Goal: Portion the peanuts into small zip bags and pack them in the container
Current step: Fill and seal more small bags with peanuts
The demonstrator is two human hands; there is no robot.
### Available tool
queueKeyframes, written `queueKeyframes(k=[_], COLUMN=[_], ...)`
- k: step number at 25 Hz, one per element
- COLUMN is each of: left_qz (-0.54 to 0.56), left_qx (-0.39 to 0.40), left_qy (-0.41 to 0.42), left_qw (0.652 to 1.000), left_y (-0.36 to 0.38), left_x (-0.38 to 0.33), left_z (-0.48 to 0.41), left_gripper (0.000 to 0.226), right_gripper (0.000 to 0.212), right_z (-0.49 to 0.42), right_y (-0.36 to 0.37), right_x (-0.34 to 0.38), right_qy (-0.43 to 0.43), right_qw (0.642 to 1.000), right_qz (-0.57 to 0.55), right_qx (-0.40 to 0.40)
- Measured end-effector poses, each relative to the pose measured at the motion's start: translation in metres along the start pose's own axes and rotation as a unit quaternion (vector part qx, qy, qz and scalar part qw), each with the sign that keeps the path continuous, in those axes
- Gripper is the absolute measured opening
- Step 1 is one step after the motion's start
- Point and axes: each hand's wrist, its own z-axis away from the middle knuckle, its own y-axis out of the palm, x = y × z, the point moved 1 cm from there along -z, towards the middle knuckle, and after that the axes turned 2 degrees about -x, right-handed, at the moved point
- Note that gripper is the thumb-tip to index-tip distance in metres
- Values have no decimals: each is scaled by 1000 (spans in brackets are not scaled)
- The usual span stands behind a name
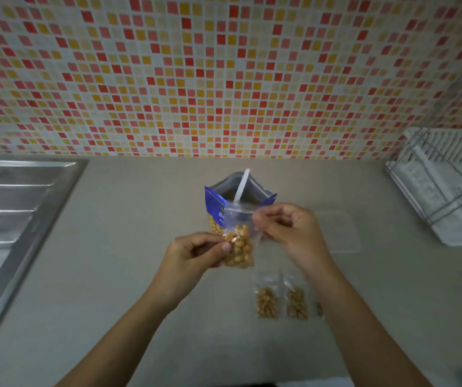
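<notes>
Two filled bags [267, 299] lie flat on the counter [118, 247] beside the right forearm. A small zip bag [239, 244], half full of peanuts, is held upright, the left hand [196, 254] pinching its lower side and the right hand [287, 227] pinching its top corner. Behind stands the open blue pouch [215, 203] holding a white spoon [241, 185]; a clear container [344, 233] lies right of it, the sink [14, 208] and dish rack [447, 191] at the counter's ends.

Blue peanut pouch [215, 203], white spoon [242, 185], red-orange-cream mosaic wall tiles [224, 74], grey counter [129, 219].
</notes>
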Motion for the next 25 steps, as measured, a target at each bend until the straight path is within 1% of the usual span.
queueKeyframes(k=[3, 5, 7, 9, 11, 12, 14, 16, 17, 18, 20, 22, 24, 25], left_qz=[-101, -151, -207, -278, -325, -336, -347, -357, -371, -387, -419, -425, -386, -362], left_qx=[-28, -46, -70, -88, -102, -106, -107, -102, -102, -110, -145, -195, -243, -252], left_qy=[-76, -131, -160, -163, -156, -155, -154, -151, -149, -147, -131, -65, 18, 59], left_qw=[992, 979, 963, 943, 927, 923, 919, 916, 911, 903, 887, 882, 890, 895], left_y=[-7, -6, -3, 2, 8, 10, 15, 20, 22, 22, 15, 3, -9, -11], left_x=[54, 86, 111, 127, 133, 137, 142, 145, 144, 139, 119, 80, 31, 6], left_z=[21, 26, 25, 21, 19, 18, 19, 21, 22, 23, 22, 15, -1, -13], left_gripper=[17, 21, 22, 24, 19, 16, 12, 11, 13, 17, 27, 23, 14, 11], right_gripper=[13, 11, 2, 14, 17, 17, 17, 17, 19, 19, 18, 16, 23, 25], right_z=[21, 24, 21, 18, 15, 14, 12, 11, 11, 12, 13, 11, 2, -8], right_y=[5, 6, 8, 10, 12, 13, 14, 13, 12, 10, 2, -13, -25, -29], right_x=[-56, -96, -128, -144, -149, -152, -160, -167, -168, -167, -156, -132, -103, -88], right_qy=[105, 144, 128, 95, 86, 84, 80, 86, 88, 90, 85, 36, -49, -90], right_qw=[993, 983, 968, 939, 902, 884, 867, 862, 865, 872, 904, 933, 940, 941], right_qz=[55, 113, 214, 330, 424, 459, 491, 499, 494, 481, 417, 338, 270, 238], right_qx=[27, 21, 2, -5, 3, 7, 6, 0, -1, -2, -35, -122, -201, -223])
